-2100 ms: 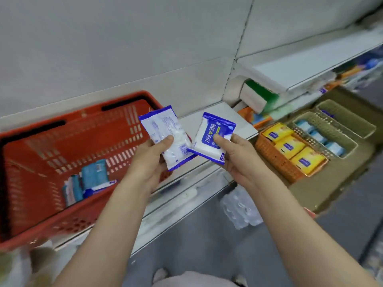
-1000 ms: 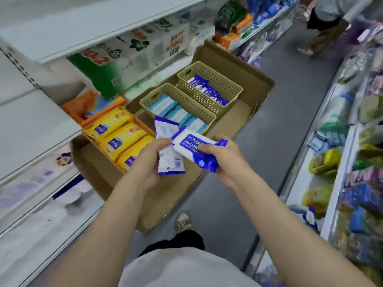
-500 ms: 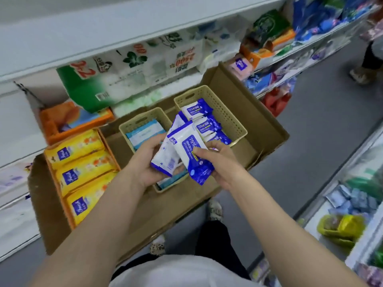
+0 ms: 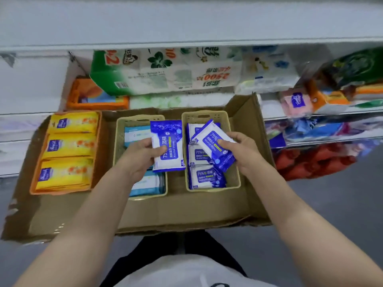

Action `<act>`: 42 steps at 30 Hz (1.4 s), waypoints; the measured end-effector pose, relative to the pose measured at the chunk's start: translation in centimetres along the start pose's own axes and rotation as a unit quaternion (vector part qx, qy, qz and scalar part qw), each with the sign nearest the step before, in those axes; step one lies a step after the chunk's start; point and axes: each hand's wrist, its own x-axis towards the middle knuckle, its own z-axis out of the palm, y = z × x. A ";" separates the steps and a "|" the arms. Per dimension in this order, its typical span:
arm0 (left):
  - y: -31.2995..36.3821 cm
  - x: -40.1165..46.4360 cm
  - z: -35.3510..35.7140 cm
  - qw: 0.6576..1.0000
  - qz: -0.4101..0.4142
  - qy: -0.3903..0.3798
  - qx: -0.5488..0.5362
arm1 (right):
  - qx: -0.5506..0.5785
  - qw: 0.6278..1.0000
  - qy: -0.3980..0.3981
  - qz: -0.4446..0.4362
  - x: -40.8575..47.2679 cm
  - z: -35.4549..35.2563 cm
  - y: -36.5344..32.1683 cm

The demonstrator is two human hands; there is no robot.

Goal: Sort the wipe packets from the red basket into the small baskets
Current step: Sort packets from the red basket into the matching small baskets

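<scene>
Seen from the head camera, a flattened cardboard box (image 4: 186,208) carries three perforated plastic baskets. The left hand (image 4: 138,160) pinches a glossy blue-and-white wipe packet (image 4: 167,150) above the middle beige basket (image 4: 120,141). The right hand (image 4: 246,152) grips a second, tilted packet (image 4: 209,141) over the right beige basket (image 4: 234,141), which holds matching packets. Half a second earlier both packets overlapped; now they are apart.

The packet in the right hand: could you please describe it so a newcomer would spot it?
Inside the cardboard box, find the rightmost beige basket. Above it the right hand holds a blue-and-white alcohol wipes packet, tilted diagonally, unlike those lying flat below.
</scene>
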 end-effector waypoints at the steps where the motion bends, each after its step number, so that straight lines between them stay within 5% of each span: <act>1: -0.2 0.1 0.2 1.000 -0.001 0.010 -0.001 | -0.021 1.000 -0.010 0.007 0.9 -0.3 0.1; 7: -1.5 1.4 0.2 0.995 -0.027 0.093 0.014 | -0.173 0.984 -0.035 -0.009 5.5 -0.4 0.6; 13: -2.3 3.3 -0.7 0.989 -0.036 0.140 0.013 | -0.369 0.923 -0.089 -0.063 9.3 1.3 2.4; 26: -3.4 4.3 -1.7 0.991 -0.069 0.110 -0.032 | -0.452 0.883 -0.123 -0.040 11.8 2.6 4.4; 30: -3.2 4.6 -0.9 0.993 -0.081 0.085 -0.007 | -0.587 0.783 -0.206 -0.029 10.8 2.0 5.3; 35: -3.6 4.6 -0.3 0.994 -0.078 0.074 0.027 | -0.622 0.763 -0.155 -0.079 8.9 2.0 7.9; 40: -3.4 4.3 0.0 0.994 -0.073 0.075 0.036 | -0.691 0.685 -0.154 -0.172 8.4 1.7 8.1; 42: -3.0 4.2 0.0 0.994 -0.064 0.061 0.065 | -0.643 0.729 -0.111 -0.207 8.1 1.7 7.2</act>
